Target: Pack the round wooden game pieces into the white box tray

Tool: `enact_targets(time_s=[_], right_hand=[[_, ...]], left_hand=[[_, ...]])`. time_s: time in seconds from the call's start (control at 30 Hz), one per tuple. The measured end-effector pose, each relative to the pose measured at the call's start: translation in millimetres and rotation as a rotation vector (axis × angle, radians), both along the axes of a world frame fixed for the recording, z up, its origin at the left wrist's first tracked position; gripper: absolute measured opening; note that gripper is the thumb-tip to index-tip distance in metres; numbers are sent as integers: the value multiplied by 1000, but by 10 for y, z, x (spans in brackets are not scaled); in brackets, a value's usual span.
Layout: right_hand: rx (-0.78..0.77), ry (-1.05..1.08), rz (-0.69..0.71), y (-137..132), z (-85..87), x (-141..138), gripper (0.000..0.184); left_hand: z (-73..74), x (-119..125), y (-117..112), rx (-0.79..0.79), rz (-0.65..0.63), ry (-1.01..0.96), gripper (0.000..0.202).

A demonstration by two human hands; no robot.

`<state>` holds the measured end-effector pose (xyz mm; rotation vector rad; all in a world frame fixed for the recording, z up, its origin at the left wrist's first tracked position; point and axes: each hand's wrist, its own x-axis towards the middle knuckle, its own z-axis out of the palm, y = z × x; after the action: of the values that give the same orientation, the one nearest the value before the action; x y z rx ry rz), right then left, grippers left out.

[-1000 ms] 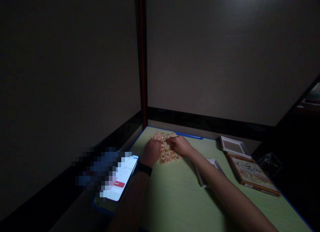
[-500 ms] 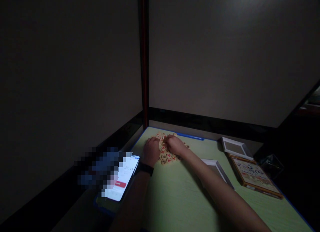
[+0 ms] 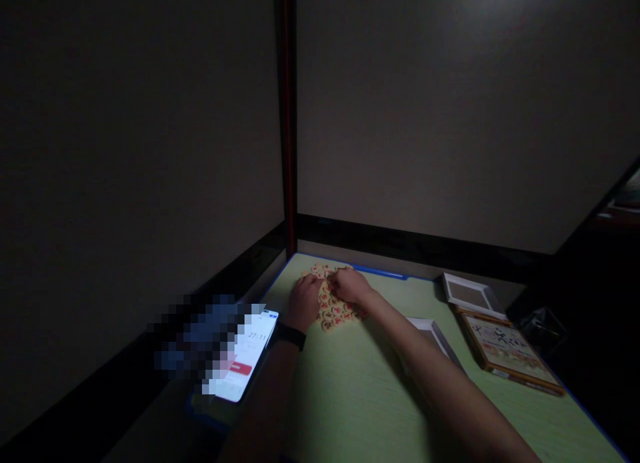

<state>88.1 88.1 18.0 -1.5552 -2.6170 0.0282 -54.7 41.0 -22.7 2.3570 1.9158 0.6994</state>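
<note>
Round game pieces [image 3: 336, 312] lie clustered on the table [image 3: 360, 396] in the head view. The left hand [image 3: 305, 300] is at the pieces' left side, and the right hand [image 3: 351, 287] curls over their middle; whether either grip is pinching a piece, I cannot tell. A lit phone [image 3: 249, 353] lies left of the pieces, a box [image 3: 511, 350] well to their right.

1. Pieces [image 3: 336, 313]: small, round, pale wood-coloured discs, marked in red or dark characters.
2. Location: close cluster on green tabletop [image 3: 360, 396], at 6 o'clock from view centre.
3. Pose: 6 o'clock pieces lie flat, marked faces up.
4. Left hand [image 3: 305, 300] borders cluster at 9 o'clock; right hand [image 3: 349, 286] covers pieces toward 2 o'clock; grip hidden.
</note>
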Motion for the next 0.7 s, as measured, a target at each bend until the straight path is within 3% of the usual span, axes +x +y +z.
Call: enact_targets(time_s=[0.37, 0.5, 0.7], right_hand=[[70, 57, 70, -107, -82, -198, 33], [73, 38, 86, -96, -112, -204, 25], [94, 19, 121, -99, -121, -217, 20]], left_hand=[[-12, -21, 10, -15, 65, -78, 40], [12, -34, 27, -32, 66, -104, 38], [77, -142, 75, -21, 180, -227, 31]])
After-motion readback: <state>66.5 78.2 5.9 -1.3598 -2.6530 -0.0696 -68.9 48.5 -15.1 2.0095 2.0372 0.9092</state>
